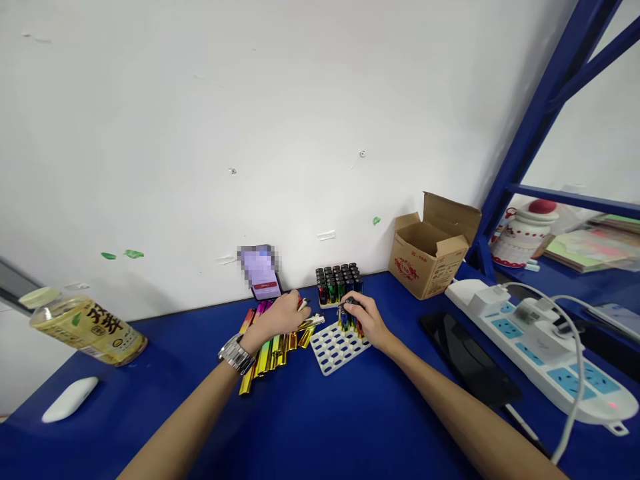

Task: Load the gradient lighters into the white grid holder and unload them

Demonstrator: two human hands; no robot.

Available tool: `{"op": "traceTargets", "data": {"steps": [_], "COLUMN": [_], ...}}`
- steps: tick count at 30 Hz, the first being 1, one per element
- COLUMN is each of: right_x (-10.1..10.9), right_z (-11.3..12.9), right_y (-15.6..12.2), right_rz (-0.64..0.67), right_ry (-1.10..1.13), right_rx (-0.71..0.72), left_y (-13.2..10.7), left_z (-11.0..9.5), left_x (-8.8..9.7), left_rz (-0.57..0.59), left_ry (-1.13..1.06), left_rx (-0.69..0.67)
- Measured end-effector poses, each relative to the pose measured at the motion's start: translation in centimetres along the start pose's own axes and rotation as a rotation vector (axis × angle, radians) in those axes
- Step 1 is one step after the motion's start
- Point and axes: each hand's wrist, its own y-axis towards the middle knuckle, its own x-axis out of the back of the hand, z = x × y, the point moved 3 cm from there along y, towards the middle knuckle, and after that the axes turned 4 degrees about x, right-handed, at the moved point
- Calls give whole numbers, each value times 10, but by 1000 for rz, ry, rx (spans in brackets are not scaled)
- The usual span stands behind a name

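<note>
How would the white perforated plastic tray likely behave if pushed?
The tray looks thin and perforated, so probably light. Lying flat, it should slide rather than tip. The shiny black-topped cylinders upright at its far side might wobble.

Shiny foil-like strips [265, 363], smooth plastic tray [334, 349]

White wall [300, 100] spans 11 to 1 o'clock; screw-like fixings [363, 154], scuffed patches [327, 235]. Green flecks [133, 254] at 9. Blue counter [310, 427] at 6. Blue metal frame [537, 127] at 2; second blue surface [575, 287] beyond, at 3. Light: soft, shadows faint.
</note>
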Motion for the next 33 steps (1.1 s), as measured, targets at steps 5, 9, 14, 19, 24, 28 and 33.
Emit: {"op": "traceTargets", "data": {"steps": [5, 9, 14, 19, 24, 28, 33], "right_x": [0, 0, 0, 0, -1, 0, -1], "right_z": [-1, 0, 3, 1, 0, 2, -4], "right_y": [0, 0, 0, 0, 0, 0, -1], "right_rz": [-1, 10, 10, 11, 8, 0, 8], "right_ry": [-3, 3, -2, 6, 10, -3, 24], "right_rx": [9, 2, -11, -12, 0, 8, 1], "left_y": [15, 24, 29, 27, 29, 30, 16], "left_z": [1, -2, -1, 5, 5, 2, -4], "left_x": [-2, -8, -18, -24, -24, -23, -16], "left_rz": [-121, -138, -129, -107, -102, -118, -219], "left_ry": [115, 158, 183, 176, 130, 68, 12], "left_rx": [-93, -191, -245, -321, -365, -381, -340]}}
